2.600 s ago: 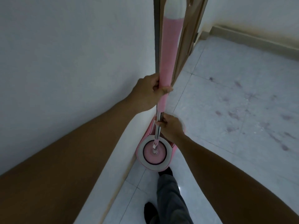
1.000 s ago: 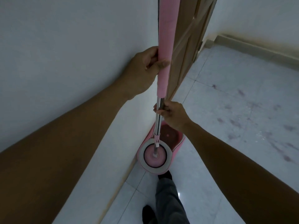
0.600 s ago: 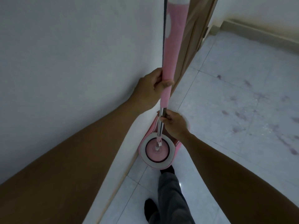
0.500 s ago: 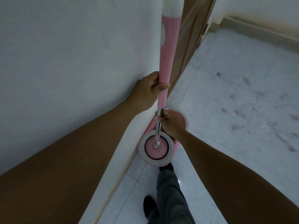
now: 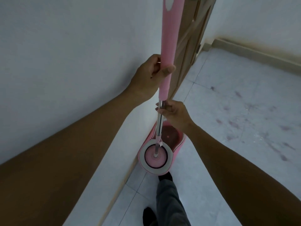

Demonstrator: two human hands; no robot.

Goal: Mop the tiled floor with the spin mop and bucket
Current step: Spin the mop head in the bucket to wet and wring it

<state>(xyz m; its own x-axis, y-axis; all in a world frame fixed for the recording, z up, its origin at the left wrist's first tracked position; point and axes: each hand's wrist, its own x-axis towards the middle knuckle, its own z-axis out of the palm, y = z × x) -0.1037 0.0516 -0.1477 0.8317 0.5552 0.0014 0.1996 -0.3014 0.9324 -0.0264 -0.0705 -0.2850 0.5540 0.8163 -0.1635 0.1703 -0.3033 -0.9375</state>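
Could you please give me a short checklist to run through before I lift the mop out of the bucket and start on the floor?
1. Left hand grips the pink sleeve: ok.
2. Right hand grips the metal shaft just below the sleeve: ok.
3. Mop head sits centred in the spinner basket: ok.
4. Mop head wrung out enough: cannot tell.
5. Foot well clear of the bucket: not ok, the toe is right beside its near wall.
6. Path to the purple stains on the tiled floor is free: ok.
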